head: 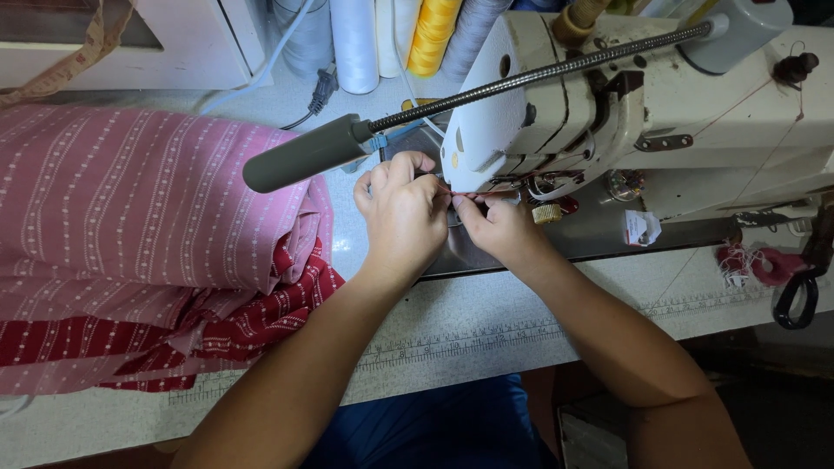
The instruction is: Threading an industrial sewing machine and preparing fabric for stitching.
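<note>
Both of my hands are up at the needle area of a cream sewing machine point(660, 113). My left hand point(401, 213) is curled with its fingertips pinched on a thin red thread point(469, 192). My right hand point(499, 227) pinches the same thread just to the right, under the machine head. The needle itself is hidden behind my fingers. A grey lamp on a flexible metal neck point(306, 153) hangs just above my left hand.
A folded pile of pink and red striped fabric point(148, 226) lies on the left of the table point(486, 326). Thread cones point(432, 35) stand at the back. Black-handled scissors point(797, 295) and red thread scraps lie at the right edge. A measuring tape hangs at top left.
</note>
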